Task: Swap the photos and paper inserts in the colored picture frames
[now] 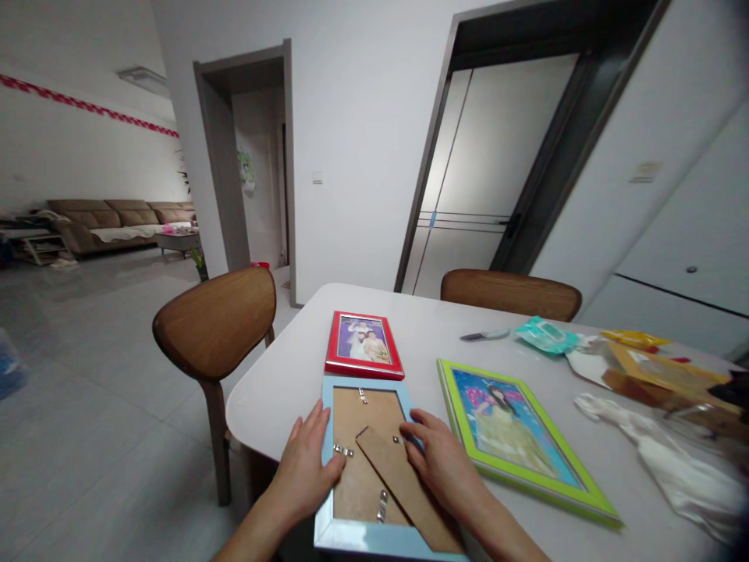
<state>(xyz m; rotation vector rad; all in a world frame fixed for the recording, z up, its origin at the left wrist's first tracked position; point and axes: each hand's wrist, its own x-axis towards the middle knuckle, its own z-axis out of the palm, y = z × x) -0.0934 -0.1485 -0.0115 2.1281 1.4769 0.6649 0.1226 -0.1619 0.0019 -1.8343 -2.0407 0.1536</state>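
Observation:
A light blue picture frame [351,534] lies face down on the white table, its brown backing board, metal clips and slanted stand strip showing. On the frame's left edge rests my left hand [307,464], fingers spread and thumb near the left clip. My right hand [438,457] is at the right edge, fingers bent by the right clip; whether they pinch anything is hidden. Just beyond, a red frame [363,368] with a photo lies face up. A larger green frame [530,468] with a portrait lies face up to the right.
On the white table [275,398], a knife [485,336] lies near the far edge. A teal packet [547,336], a cardboard box [661,375] and a white cloth [672,468] are at the right. Wooden chairs [219,324] stand at the left and far sides.

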